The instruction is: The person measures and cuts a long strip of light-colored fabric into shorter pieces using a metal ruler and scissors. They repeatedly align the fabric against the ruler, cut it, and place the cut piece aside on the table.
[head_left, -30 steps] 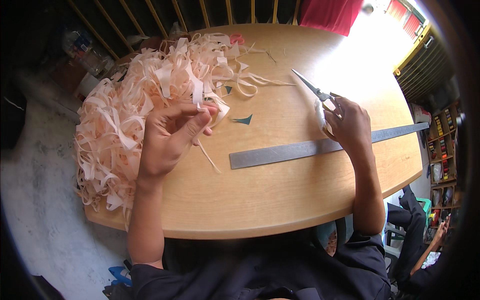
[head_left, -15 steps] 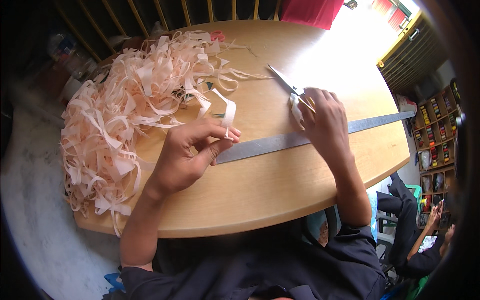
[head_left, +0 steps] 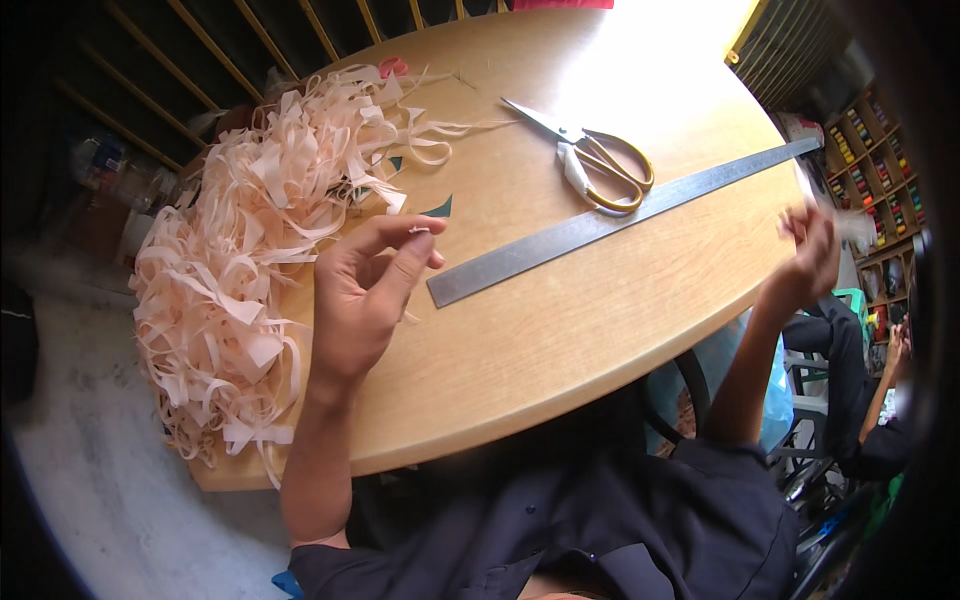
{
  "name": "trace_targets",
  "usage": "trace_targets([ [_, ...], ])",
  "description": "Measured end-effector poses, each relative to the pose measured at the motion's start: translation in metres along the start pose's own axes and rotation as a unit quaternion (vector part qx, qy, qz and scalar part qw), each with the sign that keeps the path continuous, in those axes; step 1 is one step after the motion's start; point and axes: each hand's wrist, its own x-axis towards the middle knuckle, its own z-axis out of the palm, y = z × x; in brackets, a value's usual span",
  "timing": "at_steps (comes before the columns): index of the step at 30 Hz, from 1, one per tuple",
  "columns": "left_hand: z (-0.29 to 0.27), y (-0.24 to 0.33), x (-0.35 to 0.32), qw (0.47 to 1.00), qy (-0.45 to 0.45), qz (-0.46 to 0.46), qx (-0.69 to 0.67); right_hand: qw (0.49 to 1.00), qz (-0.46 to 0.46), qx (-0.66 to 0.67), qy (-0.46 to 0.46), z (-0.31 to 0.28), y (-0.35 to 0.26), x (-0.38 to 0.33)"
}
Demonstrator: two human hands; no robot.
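Head view: right hand [head_left: 815, 250] has let go of the gold-handled steel scissors [head_left: 590, 160]; they now lie flat on the round wooden tabletop [head_left: 560, 330], well apart from its fingers. That hand is blurred at the tabletop edge, fingers curled on something pale; can't tell what. Left hand [head_left: 365, 290] has lifted, thumb and forefinger pinching a thin peach fabric strip end [head_left: 420, 230]. So cutting is paused, strip handling on. Long grey metal ruler [head_left: 610, 222] lies just beyond left fingers; peach strip heap [head_left: 250, 260] beside them.
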Motion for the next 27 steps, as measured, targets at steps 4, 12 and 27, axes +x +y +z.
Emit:
trace_targets([
  [4,-0.003,-0.001,0.002,0.996,-0.008,-0.081,-0.044,0.946,0.076,-0.315,0.001,-0.136,0.107,-0.058],
  [12,0.005,-0.012,0.003,0.996,-0.041,-0.081,-0.021,0.580,0.501,-0.557,-0.320,-0.327,0.207,-0.133],
  [27,0.006,-0.024,0.009,0.997,-0.033,-0.063,0.001,0.928,0.108,0.013,-0.357,0.022,-0.071,-0.026],
])
